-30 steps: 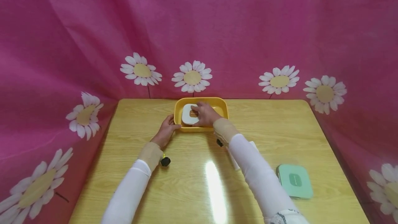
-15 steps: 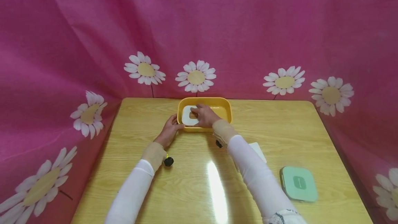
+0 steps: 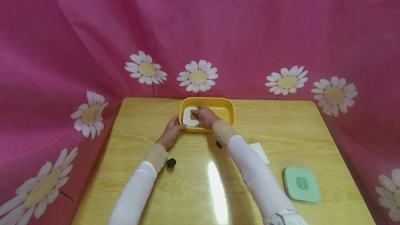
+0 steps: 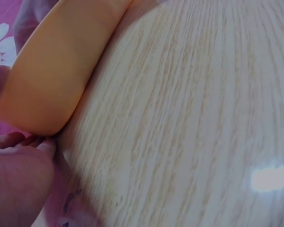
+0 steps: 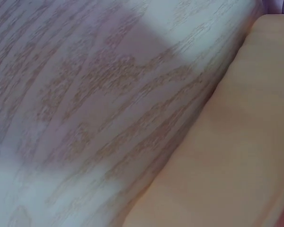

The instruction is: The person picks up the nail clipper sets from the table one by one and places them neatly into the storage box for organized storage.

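A yellow rectangular tub (image 3: 225,112) stands at the table's far edge. Inside its left end lies a white square box (image 3: 187,118) with a brown patch on top. My right hand (image 3: 206,116) reaches in over the front rim and grips that box, thumb toward the near side and fingers on top; part of the box is hidden under it. My left hand (image 3: 170,133) holds the tub's left front corner, thumb at the rim. In the left wrist view its fingers lie around the corner of the tub (image 4: 61,66). The right wrist view shows only the tub's outer wall (image 5: 227,137) and tabletop.
To the right on the wooden table (image 3: 187,183) lies a green square box (image 3: 301,184). A flat white piece (image 3: 260,152) is partly covered by the right forearm. A pink curtain (image 3: 237,37) with daisies hangs behind the tub and along both sides.
The white box has settled lower and flatter into the tub's left end, with my right hand still on it. My left hand keeps its hold. The whole view has shifted slightly.
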`<state>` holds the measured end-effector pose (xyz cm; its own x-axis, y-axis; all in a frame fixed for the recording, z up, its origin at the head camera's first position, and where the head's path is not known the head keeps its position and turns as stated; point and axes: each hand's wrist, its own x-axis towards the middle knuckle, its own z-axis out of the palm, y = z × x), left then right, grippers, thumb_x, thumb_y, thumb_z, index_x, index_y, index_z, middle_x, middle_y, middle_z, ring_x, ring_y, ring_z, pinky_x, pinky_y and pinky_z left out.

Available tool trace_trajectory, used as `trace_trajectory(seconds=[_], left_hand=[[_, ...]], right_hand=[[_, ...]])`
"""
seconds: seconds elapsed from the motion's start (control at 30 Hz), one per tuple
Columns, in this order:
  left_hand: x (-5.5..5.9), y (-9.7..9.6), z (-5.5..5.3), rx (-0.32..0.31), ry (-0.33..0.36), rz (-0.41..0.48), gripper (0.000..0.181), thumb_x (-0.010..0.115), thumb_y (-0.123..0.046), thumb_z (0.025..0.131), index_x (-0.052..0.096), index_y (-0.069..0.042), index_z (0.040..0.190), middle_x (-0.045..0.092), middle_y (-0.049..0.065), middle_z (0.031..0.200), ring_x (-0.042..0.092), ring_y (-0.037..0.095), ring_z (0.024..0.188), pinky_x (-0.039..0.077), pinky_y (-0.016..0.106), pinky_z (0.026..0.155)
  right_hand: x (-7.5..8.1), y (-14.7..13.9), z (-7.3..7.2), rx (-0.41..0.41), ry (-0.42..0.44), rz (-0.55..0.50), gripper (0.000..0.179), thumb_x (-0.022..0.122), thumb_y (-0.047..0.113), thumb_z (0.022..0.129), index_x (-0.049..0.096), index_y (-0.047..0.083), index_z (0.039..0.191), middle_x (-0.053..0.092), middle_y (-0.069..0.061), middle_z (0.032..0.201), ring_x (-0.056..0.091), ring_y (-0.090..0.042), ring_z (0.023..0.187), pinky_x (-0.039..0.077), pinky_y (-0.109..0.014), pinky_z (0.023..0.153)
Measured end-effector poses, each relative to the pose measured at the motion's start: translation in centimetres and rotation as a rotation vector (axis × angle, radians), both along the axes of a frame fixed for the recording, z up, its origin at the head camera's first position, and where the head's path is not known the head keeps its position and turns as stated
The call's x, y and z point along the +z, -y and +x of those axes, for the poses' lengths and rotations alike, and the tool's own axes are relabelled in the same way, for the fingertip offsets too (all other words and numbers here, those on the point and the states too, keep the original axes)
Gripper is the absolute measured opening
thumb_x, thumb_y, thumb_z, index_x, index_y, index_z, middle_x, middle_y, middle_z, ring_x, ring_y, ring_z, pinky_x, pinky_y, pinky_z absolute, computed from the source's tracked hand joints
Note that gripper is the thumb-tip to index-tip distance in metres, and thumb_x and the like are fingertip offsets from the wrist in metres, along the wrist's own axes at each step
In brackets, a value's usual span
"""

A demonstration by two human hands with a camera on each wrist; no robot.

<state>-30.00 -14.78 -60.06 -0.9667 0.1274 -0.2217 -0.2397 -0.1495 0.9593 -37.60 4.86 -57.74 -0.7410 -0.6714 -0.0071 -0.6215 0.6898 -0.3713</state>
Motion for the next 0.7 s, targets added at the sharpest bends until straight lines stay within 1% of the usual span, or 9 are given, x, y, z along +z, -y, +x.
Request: trace_trajectory(seconds=[0.1, 0.17, 0.23, 0.33, 0.43, 0.53, 0.6, 0.63, 0.7], left_hand=[[-0.1, -0.1, 0.0, 0.0, -0.011, 0.011, 0.065, 0.054, 0.005, 0.099, 0.029, 0.008, 0.159, 0.033, 0.026, 0.165, 0.032, 0.033, 0.153, 0.031, 0.044, 0.124], [-0.2, -0.1, 0.0, 0.004, -0.016, 0.018, 0.064, 0.053, 0.006, 0.098, 0.03, 0.009, 0.158, 0.033, 0.026, 0.165, 0.033, 0.033, 0.152, 0.03, 0.044, 0.124], [-0.4, -0.1, 0.0, 0.016, -0.017, 0.026, 0.064, 0.052, 0.007, 0.097, 0.032, 0.009, 0.157, 0.034, 0.026, 0.165, 0.033, 0.032, 0.152, 0.029, 0.043, 0.124], [-0.6, -0.2, 0.1, 0.039, -0.022, 0.034, 0.063, 0.051, 0.007, 0.096, 0.033, 0.01, 0.156, 0.034, 0.025, 0.164, 0.032, 0.032, 0.153, 0.028, 0.043, 0.125], [-0.8, -0.4, 0.3, 0.05, -0.03, 0.041, 0.063, 0.051, 0.007, 0.096, 0.032, 0.009, 0.157, 0.033, 0.025, 0.165, 0.031, 0.032, 0.154, 0.028, 0.043, 0.125], [-0.8, -0.6, 0.5, 0.051, -0.04, 0.046, 0.064, 0.051, 0.006, 0.097, 0.03, 0.008, 0.158, 0.031, 0.025, 0.166, 0.029, 0.032, 0.155, 0.027, 0.043, 0.125], [-0.9, -0.7, 0.5, 0.053, -0.043, 0.051, 0.065, 0.051, 0.005, 0.098, 0.029, 0.008, 0.159, 0.03, 0.025, 0.167, 0.028, 0.032, 0.155, 0.027, 0.043, 0.125], [-1.0, -0.8, 0.5, 0.053, -0.044, 0.055, 0.065, 0.051, 0.005, 0.099, 0.028, 0.008, 0.16, 0.029, 0.025, 0.167, 0.027, 0.032, 0.155, 0.026, 0.043, 0.126], [-1.1, -0.8, 0.5, 0.06, -0.042, 0.062, 0.065, 0.051, 0.005, 0.099, 0.028, 0.007, 0.16, 0.03, 0.024, 0.167, 0.028, 0.031, 0.155, 0.027, 0.043, 0.125]], right_hand=[[0.2, 0.2, 0.1, -0.028, 0.045, 0.017, 0.08, 0.092, 0.028, 0.081, 0.057, 0.006, 0.15, 0.056, -0.024, 0.13, 0.059, -0.036, 0.11, 0.05, -0.046, 0.104], [0.3, 0.3, 0.2, -0.05, 0.081, 0.03, 0.082, 0.09, 0.03, 0.084, 0.053, 0.006, 0.153, 0.053, -0.023, 0.133, 0.057, -0.038, 0.116, 0.048, -0.046, 0.107], [0.4, 0.4, 0.3, -0.064, 0.11, 0.041, 0.084, 0.088, 0.033, 0.086, 0.049, 0.007, 0.156, 0.05, -0.025, 0.142, 0.053, -0.044, 0.127, 0.046, -0.047, 0.111], [0.2, 0.5, 0.4, -0.075, 0.126, 0.038, 0.085, 0.086, 0.036, 0.087, 0.047, 0.008, 0.157, 0.04, -0.029, 0.157, 0.042, -0.052, 0.141, 0.04, -0.051, 0.118], [0.0, 0.4, 0.5, -0.059, 0.102, 0.031, 0.084, 0.086, 0.037, 0.088, 0.048, 0.006, 0.156, 0.041, -0.03, 0.156, 0.043, -0.053, 0.139, 0.038, -0.052, 0.118], [-0.2, 0.1, 0.5, -0.051, 0.079, 0.022, 0.082, 0.086, 0.035, 0.087, 0.05, 0.005, 0.155, 0.042, -0.031, 0.154, 0.045, -0.052, 0.136, 0.04, -0.053, 0.117], [-0.3, 0.0, 0.5, -0.051, 0.082, 0.02, 0.082, 0.086, 0.034, 0.088, 0.049, 0.005, 0.156, 0.042, -0.029, 0.155, 0.044, -0.052, 0.137, 0.04, -0.053, 0.117], [-0.3, -0.1, 0.5, -0.054, 0.087, 0.02, 0.083, 0.086, 0.034, 0.088, 0.049, 0.006, 0.156, 0.04, -0.029, 0.157, 0.042, -0.053, 0.138, 0.039, -0.053, 0.118], [-0.5, -0.1, 0.3, -0.048, 0.081, 0.017, 0.083, 0.086, 0.035, 0.088, 0.048, 0.006, 0.156, 0.042, -0.028, 0.154, 0.043, -0.051, 0.138, 0.035, -0.053, 0.12]])
